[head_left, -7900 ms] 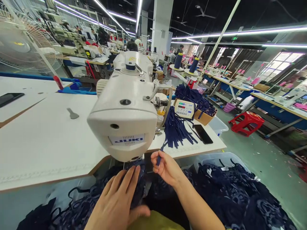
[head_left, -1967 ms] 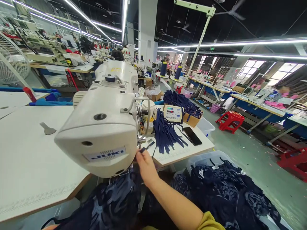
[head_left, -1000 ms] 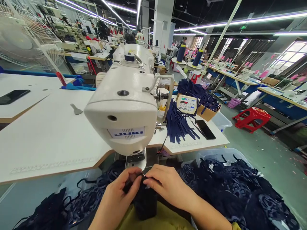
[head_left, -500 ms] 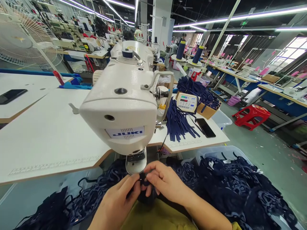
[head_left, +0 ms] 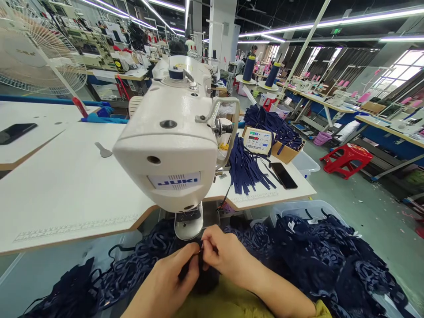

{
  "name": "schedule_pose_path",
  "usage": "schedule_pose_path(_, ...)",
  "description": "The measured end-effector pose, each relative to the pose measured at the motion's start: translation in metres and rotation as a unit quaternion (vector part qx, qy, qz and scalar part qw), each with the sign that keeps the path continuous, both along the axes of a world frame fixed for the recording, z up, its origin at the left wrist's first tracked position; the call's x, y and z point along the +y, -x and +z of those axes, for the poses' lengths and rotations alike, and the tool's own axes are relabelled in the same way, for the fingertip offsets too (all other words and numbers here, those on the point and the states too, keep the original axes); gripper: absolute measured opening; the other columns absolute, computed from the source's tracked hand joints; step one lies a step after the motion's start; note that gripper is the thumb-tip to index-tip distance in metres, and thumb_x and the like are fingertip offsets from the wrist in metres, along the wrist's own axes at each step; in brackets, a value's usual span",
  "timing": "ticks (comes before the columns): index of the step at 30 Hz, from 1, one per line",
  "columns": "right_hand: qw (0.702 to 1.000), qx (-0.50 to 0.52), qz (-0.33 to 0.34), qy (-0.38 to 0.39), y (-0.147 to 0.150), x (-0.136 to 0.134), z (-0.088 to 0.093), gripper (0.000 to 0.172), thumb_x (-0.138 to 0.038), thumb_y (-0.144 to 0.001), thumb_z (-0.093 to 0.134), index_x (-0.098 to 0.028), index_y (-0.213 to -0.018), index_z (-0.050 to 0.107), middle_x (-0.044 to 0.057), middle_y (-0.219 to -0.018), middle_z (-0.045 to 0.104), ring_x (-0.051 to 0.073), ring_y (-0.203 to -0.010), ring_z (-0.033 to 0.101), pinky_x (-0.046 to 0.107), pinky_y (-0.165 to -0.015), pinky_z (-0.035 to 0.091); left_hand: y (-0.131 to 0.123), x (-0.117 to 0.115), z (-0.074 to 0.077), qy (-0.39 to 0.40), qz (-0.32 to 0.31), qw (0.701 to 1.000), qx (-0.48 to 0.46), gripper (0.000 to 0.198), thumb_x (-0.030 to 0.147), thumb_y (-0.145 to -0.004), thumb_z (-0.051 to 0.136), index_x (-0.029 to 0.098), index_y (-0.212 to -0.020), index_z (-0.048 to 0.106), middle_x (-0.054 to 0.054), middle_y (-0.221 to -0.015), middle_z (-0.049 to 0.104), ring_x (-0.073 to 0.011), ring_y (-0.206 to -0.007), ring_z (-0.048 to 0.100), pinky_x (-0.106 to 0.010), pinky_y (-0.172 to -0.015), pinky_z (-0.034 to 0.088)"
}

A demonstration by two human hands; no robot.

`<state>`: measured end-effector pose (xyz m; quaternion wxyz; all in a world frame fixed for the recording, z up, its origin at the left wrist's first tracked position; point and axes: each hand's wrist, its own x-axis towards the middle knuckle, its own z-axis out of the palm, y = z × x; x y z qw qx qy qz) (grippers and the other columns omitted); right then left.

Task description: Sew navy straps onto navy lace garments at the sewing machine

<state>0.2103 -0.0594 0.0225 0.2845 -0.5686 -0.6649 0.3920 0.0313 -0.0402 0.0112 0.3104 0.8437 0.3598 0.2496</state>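
Just below the free arm of a white sewing machine (head_left: 172, 145), both hands meet over dark navy fabric (head_left: 208, 280). My left hand (head_left: 174, 271) is closed, with thumb and forefinger pinching an edge of the cloth, where a small shiny bit shows. The fingers of my right hand (head_left: 227, 256) are also closed in a pinch on the same cloth, right beside the left fingertips. The machine's rounded metal plate (head_left: 188, 227) sits just above the hands. The lower part of the fabric hangs over my lap, and the fingers partly hide its upper edge.
A clear bin (head_left: 308, 206) heaped with navy garments (head_left: 318, 256) stands at the right; more garments (head_left: 132, 274) lie at the left. On the white table (head_left: 73, 176) are navy straps (head_left: 248, 170), a control panel (head_left: 257, 140) and a phone (head_left: 284, 175). A red stool (head_left: 347, 159) stands beyond.
My right fingers have come together from a looser, curled pose into a pinch. The left fingertips have shifted slightly right, and the cloth has turned between the hands.
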Motion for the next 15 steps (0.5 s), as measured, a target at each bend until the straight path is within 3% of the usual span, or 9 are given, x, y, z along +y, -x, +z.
schedule_pose_path(4,0.995,0.092,-0.017,0.04,0.0,0.0,-0.009,0.008,-0.016,-0.087,0.042,-0.023,-0.091,0.044,-0.009,-0.049,0.053,0.009,-0.043,0.058,0.015,-0.044,0.039,-0.001,0.001,0.005,0.053,-0.038,0.998,-0.01,0.017,0.02,-0.092,0.041,0.027,-0.086,0.054,0.009,-0.075,0.064,-0.0038,-0.064,0.06,-0.01,-0.062,0.045)
schedule_pose_path(10,0.964,0.215,0.061,0.142,-0.011,0.007,-0.005,0.01,-0.019,-0.093,0.039,-0.023,-0.1,0.045,-0.01,-0.053,0.052,0.006,-0.041,0.05,0.012,-0.04,0.037,0.006,0.004,-0.006,-0.099,-0.031,0.993,-0.052,0.01,0.022,-0.09,0.051,0.026,-0.091,0.06,-0.004,-0.122,0.06,-0.0103,-0.099,0.064,-0.018,-0.086,0.049)
schedule_pose_path(13,0.974,0.176,0.088,0.109,-0.016,0.007,0.004,0.018,-0.015,-0.093,0.038,-0.023,-0.106,0.048,-0.008,-0.064,0.054,0.006,-0.051,0.053,0.013,-0.047,0.041,0.006,0.005,-0.005,-0.126,-0.018,0.99,-0.058,0.008,0.023,-0.09,0.053,0.026,-0.092,0.06,-0.002,-0.112,0.066,-0.0104,-0.101,0.065,-0.016,-0.089,0.048)
schedule_pose_path(15,0.986,0.136,0.08,0.054,-0.02,0.007,0.013,0.02,-0.019,-0.096,0.037,-0.024,-0.11,0.051,-0.006,-0.071,0.054,0.007,-0.06,0.056,0.016,-0.055,0.045,0.005,0.004,-0.003,-0.125,0.027,0.989,-0.071,0.006,0.025,-0.089,0.055,0.027,-0.089,0.06,0.001,-0.099,0.069,-0.0085,-0.091,0.067,-0.014,-0.083,0.05)
